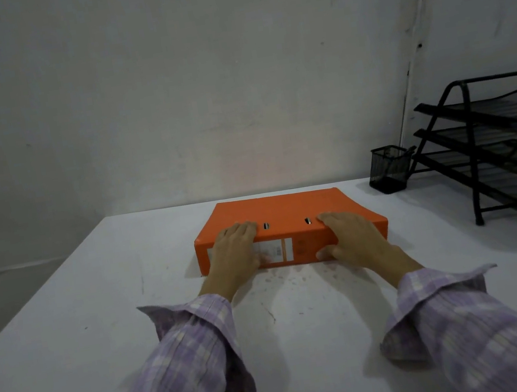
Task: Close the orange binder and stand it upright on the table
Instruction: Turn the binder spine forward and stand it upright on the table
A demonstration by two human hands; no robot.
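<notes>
1. Fingers of both hands are draped over the near spine edge of the orange binder, thumbs on the spine: left hand, right hand.
2. Binder's already shut, lying flat mid-table.
3. I'd pinch firmly and tip it up evenly, so the cover doesn't flop open.
4. Pen cup sits well clear.

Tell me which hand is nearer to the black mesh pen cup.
Right. The right hand grips the near right end of the orange binder, below and left of the pen cup. The left hand grips the binder's left end, farther from it.
</notes>
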